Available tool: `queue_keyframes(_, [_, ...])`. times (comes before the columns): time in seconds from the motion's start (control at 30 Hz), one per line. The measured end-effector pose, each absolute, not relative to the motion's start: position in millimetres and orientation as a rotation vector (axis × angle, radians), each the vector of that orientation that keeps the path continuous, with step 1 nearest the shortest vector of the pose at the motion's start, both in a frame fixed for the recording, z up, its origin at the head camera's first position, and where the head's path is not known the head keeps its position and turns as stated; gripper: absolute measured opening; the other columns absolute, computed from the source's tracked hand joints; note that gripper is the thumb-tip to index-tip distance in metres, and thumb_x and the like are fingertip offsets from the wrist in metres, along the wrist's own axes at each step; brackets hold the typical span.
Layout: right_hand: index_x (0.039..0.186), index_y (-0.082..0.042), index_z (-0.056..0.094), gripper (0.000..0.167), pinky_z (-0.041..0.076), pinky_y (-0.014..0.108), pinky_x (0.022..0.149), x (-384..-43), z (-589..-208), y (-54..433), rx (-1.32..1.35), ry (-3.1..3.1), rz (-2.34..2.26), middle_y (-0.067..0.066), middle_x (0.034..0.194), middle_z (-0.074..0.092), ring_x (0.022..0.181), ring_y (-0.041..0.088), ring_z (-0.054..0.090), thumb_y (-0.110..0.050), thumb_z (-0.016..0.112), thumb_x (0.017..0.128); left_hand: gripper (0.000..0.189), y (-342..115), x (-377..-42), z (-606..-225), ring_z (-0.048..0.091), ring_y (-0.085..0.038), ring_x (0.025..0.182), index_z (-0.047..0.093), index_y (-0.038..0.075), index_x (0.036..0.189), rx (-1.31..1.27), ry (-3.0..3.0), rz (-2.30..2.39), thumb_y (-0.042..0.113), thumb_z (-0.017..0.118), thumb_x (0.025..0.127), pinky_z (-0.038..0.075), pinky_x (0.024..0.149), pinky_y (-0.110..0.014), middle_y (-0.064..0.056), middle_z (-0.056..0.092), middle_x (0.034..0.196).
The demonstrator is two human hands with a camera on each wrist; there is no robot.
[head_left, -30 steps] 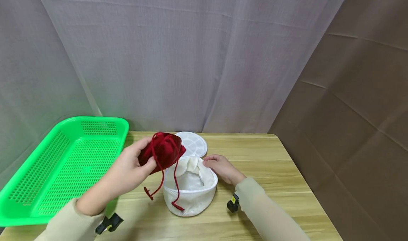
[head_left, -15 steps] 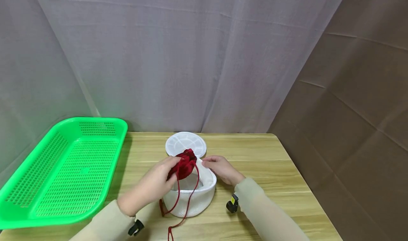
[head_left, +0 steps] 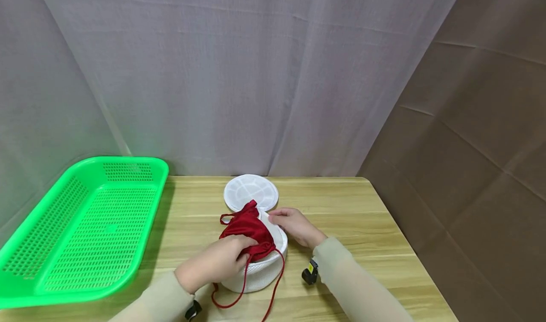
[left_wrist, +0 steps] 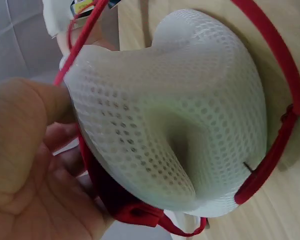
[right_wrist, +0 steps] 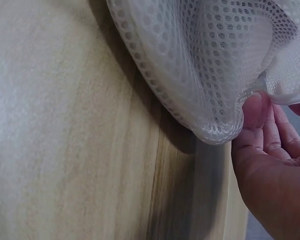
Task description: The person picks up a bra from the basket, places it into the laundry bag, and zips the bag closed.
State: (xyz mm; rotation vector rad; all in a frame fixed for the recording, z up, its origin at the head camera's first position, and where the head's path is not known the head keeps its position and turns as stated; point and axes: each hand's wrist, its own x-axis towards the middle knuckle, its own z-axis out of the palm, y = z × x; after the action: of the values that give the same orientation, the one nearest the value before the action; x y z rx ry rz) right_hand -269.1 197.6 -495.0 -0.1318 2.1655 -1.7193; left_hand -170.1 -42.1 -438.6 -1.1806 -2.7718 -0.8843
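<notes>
A red drawstring pouch (head_left: 247, 229) lies across the mouth of a round white mesh laundry bag (head_left: 253, 278), its cords hanging over the front. My left hand (head_left: 219, 263) holds the pouch at the bag's near left rim. In the left wrist view, the thumb of the left hand (left_wrist: 35, 155) is by the mesh rim, with red cloth (left_wrist: 110, 195) behind it. With thumb and fingers, my right hand (head_left: 296, 225) pinches the bag's back right rim. The right wrist view shows that hand (right_wrist: 275, 160) gripping the mesh edge. Most of the bag's inside is hidden.
The bag's round white lid (head_left: 250, 192) lies folded back behind it. A green plastic basket (head_left: 159, 194) stands at the left of the wooden table (head_left: 341, 208). Grey curtain (head_left: 213, 76) hangs behind, and brown cloth (head_left: 469, 123) hangs on the right.
My left hand has carried the red pouch right and down, from above the bag's left side onto its mouth. The pouch now lies spread out there. My right hand stays at the rim.
</notes>
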Motion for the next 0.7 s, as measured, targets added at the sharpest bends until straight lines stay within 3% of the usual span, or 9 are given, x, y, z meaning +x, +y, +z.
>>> queue_keyframes(0.33, [0.115,0.0,0.066,0.033,0.052,0.032,0.082,-267.0,-492.2,199.2,-0.132,2.181,-1.711,0.009,0.107,0.067,0.097,0.017,0.062,-0.023,0.066,0.092,0.024,-53.2,-172.1,-432.1,0.058,-0.017,0.109,0.066,0.004,0.114,-1.058,-2.7,-1.065,0.009,0.064,0.09,0.045,0.096,-0.038,-0.003,0.063,0.113])
queue_keyframes(0.57, [0.114,0.0,0.066,0.034,0.052,0.032,0.081,-261.0,-484.0,199.7,-0.113,2.224,-1.685,0.008,0.106,0.066,0.096,0.017,0.061,-0.024,0.067,0.091,0.03,-70.0,-184.3,-434.2,0.061,-0.024,0.101,0.063,0.006,0.115,-0.672,-2.643,-1.172,0.011,0.07,0.087,0.051,0.083,-0.038,-0.005,0.056,0.115])
queue_keyframes(0.7, [0.115,0.004,0.063,0.036,0.053,0.032,0.08,-256.0,-479.6,198.5,-0.096,2.191,-1.694,0.01,0.104,0.066,0.093,0.017,0.062,-0.023,0.067,0.09,0.037,-78.2,-191.2,-444.5,0.062,-0.025,0.094,0.059,0.003,0.12,-0.449,-2.752,-1.265,0.016,0.071,0.087,0.052,0.08,-0.038,-0.012,0.057,0.118])
